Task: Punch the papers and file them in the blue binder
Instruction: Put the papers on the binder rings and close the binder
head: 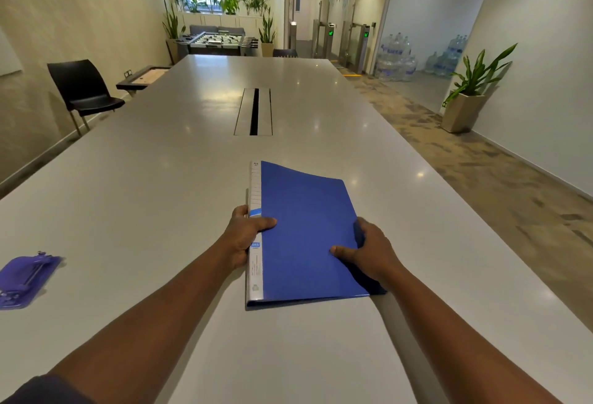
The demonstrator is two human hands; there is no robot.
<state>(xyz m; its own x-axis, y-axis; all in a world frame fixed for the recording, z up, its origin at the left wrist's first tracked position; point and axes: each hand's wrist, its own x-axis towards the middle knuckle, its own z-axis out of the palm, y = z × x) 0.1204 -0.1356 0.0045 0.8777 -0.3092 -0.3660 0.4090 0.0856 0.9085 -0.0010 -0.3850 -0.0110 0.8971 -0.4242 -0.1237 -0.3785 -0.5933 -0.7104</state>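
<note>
Left hand (245,234) and right hand (364,251), arms outstretched, gripping opposite edges of the closed blue binder (308,227).

My fingers on both sides curl under the blue binder (308,230), out of sight. Its spine label print is too small to read. At the lower left edge, the purple hole punch (25,278) is blurred and partly cut off. No papers show; the closed cover hides the inside.
</note>
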